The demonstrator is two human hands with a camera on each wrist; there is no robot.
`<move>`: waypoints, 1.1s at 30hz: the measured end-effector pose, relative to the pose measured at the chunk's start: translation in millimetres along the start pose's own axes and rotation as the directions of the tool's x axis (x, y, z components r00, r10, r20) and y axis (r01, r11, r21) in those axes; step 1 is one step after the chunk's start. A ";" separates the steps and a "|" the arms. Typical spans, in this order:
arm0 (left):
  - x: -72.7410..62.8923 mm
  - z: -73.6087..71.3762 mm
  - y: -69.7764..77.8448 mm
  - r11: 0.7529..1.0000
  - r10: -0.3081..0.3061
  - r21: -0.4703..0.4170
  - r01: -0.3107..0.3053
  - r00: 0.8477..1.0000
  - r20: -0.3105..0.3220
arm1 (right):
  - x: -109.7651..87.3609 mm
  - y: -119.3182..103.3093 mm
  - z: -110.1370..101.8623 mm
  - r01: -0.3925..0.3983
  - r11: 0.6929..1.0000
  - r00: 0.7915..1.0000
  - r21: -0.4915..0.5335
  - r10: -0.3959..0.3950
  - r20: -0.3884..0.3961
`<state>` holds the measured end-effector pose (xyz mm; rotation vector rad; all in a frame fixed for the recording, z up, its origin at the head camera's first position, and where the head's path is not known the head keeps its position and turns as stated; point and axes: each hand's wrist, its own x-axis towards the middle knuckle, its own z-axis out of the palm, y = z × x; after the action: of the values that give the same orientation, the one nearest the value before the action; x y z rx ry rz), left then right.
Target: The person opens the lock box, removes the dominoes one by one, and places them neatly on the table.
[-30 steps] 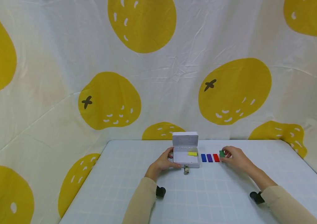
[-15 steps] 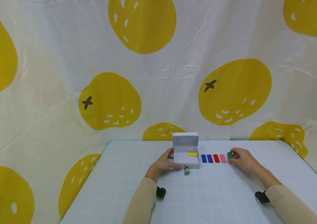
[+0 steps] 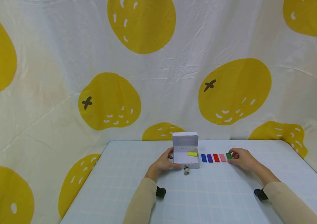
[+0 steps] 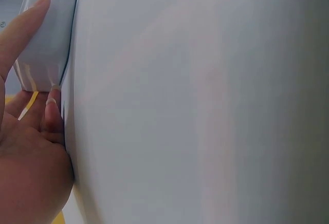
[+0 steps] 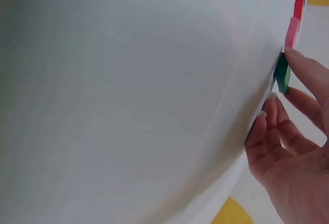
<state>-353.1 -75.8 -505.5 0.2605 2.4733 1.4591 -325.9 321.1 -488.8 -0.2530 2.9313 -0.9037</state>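
Note:
A small white metal box [image 3: 178,158] stands on the table with its lid raised, and a yellow block [image 3: 192,154] lies inside it. My left hand [image 3: 164,161] holds the box at its left side, thumb along the front wall and the other fingers at the side. To the right of the box lie a blue block [image 3: 204,158], a purple block [image 3: 209,158], a red block [image 3: 216,158] and a pink block [image 3: 222,158] in a row. At the row's right end, my right hand [image 3: 242,159] pinches a green block [image 5: 282,73] between thumb and finger, beside the pink one.
Keys or a small lock [image 3: 186,170] hang at the front of the box. The table [image 3: 197,199] has a pale checked cover. Behind it hangs a white curtain [image 3: 169,93] with large yellow fruit prints.
My right hand has moved right with the green block, uncovering the pink block, then slightly back left. The green block now lies more tilted beside the row. My left hand stays on the box.

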 end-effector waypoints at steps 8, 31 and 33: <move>0.9 -0.6 -0.6 1.000 0.007 -0.003 -0.007 1.000 0.001 | 2.0 -4.3 -7.3 0.026 1.000 0.998 -0.018 -0.025 0.051; -2.4 -0.6 0.9 0.999 -0.004 -0.031 0.004 1.000 -0.001 | -1.7 -0.7 -7.5 -0.047 0.999 0.997 0.003 0.046 0.055; -2.3 -0.6 1.4 0.999 0.002 -0.037 -0.002 1.000 0.000 | -2.7 -0.3 -7.9 -0.060 0.998 0.997 0.009 0.060 0.047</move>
<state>-351.1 -76.3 -503.6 0.2565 2.4436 1.5043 -324.1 325.7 -482.1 -0.1822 2.8741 -0.8916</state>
